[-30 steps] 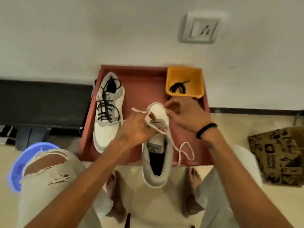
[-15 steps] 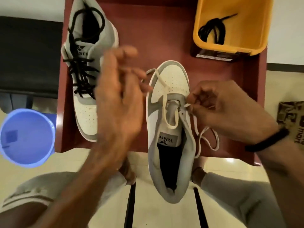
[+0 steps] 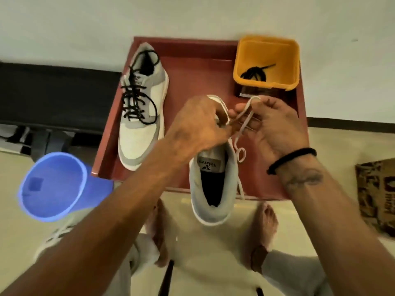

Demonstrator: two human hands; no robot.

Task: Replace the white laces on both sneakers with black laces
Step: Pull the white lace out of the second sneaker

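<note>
- Left hand (image 3: 198,124): fingers curled over the front of the near sneaker (image 3: 213,189), gripping the white lace (image 3: 243,122) where it leaves the shoe.
- Right hand (image 3: 275,127): thumb and fingers pinch a loop of the same white lace, raised above the shoe's toe end; a black band (image 3: 292,159) sits on the wrist.
- Near sneaker: grey and white, toe pointing away from the person, heel overhanging the front edge of the red tray (image 3: 192,67). Loose white lace trails down its right side onto the tray.
- Far sneaker (image 3: 141,116): lies on the left part of the tray, threaded with a black lace (image 3: 136,97).
- Yellow bin (image 3: 267,50): stands at the tray's far right corner; a coiled black lace (image 3: 254,71) lies inside.
- Blue bucket (image 3: 55,186): on the floor, left of the tray.
- Printed paper bag (image 3: 376,193): on the floor at the right edge of view.
- The person's bare feet rest on the floor below the tray's front edge.
</note>
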